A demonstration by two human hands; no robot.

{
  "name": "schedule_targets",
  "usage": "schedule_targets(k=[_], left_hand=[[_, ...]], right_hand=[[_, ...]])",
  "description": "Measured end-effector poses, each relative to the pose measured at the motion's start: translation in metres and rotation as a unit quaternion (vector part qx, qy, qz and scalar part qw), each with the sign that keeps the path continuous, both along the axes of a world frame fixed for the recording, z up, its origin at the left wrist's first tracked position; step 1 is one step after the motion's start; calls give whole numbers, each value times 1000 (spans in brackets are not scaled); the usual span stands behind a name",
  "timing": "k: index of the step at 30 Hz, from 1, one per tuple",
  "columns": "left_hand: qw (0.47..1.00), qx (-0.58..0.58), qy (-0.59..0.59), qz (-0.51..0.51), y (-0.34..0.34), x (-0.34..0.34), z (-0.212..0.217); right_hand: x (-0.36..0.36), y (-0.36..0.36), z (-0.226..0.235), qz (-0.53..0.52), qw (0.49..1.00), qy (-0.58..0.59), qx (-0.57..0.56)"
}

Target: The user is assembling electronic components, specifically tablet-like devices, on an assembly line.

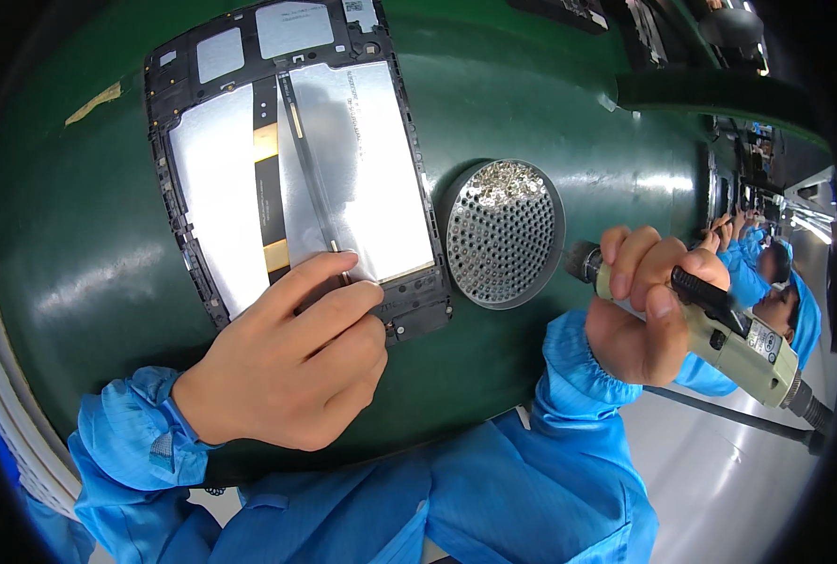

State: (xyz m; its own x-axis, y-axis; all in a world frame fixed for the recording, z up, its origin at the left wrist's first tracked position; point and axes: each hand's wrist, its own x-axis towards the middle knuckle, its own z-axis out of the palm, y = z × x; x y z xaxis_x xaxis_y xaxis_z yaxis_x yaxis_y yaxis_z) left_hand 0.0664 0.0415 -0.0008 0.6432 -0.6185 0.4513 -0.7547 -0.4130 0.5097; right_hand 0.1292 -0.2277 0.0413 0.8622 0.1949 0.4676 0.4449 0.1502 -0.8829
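My left hand (pixel 296 362) rests on the lower part of an open tablet housing (pixel 418 310), its fingers bent. Two fingertips press at the lower end of a thin dark flat cable (pixel 310 174) running down the silver battery pack (pixel 381 179). My thumb's contact is hidden. In my right hand (pixel 649 296), an electric screwdriver (pixel 743 352) in pale green is gripped around its body, its chuck pointing left. The bit end hangs beside the rim of a round screw dish (pixel 557 226). Small shiny screws (pixel 503 183) are heaped at the dish's far side, above a perforated plate (pixel 503 244).
Under everything lies a green work mat (pixel 70 244). A yellowish scrap of tape (pixel 94 103) sits at the far left. White stacked edges (pixel 9 376) border the left. Beyond my right hand, co-workers (pixel 780 291) in blue sit along the bench. A cable (pixel 738 416) trails behind the screwdriver.
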Motion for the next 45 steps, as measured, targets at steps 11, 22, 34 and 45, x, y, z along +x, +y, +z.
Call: schedule_targets(k=[11, 22, 34, 45], left_hand=[[1000, -9, 6, 12, -6, 1, -1], [996, 83, -35, -25, -2, 5, 12], [914, 200, -172, 308, 53, 163, -2], [945, 135, -124, 271, -79, 254, -30]], right_hand=[[0, 0, -1, -10, 1000, 7, -1], [4, -4, 3, -56, 998, -14, 18], [9, -19, 4, -171, 984, 7, 54], [15, -28, -4, -230, 972, 8, 40]])
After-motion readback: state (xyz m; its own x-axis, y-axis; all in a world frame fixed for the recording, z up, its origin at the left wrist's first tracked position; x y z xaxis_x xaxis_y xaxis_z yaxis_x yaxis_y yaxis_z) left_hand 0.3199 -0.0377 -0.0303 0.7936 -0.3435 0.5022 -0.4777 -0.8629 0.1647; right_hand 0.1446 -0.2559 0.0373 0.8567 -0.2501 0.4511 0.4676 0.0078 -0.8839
